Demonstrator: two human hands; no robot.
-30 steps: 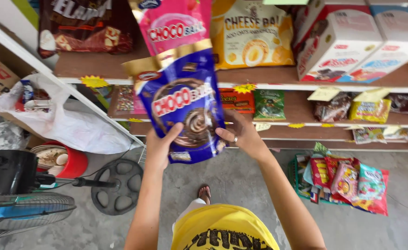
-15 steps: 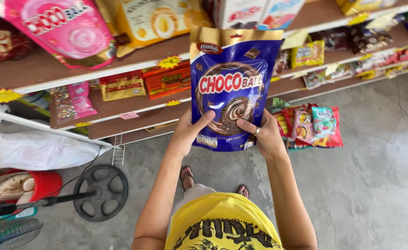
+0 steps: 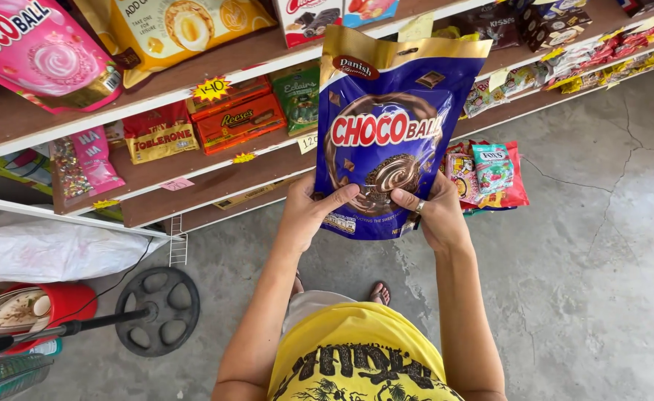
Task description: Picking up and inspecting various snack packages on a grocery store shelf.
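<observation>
Wooden shop shelves (image 3: 216, 182) stocked with snack packs rise over a cracked concrete floor (image 3: 602, 260), and before their front edge the left hand (image 3: 306, 215) and right hand (image 3: 432, 217) grip the blue snack pouch (image 3: 394, 126) by its bottom corners, thumbs across the front, keeping it upright and face-on for viewing.

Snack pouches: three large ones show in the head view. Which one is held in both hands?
The blue pouch with the gold top, gripped at its lower edge by left hand and right hand. The pink pouch and yellow pouch sit on the shelf.
</observation>
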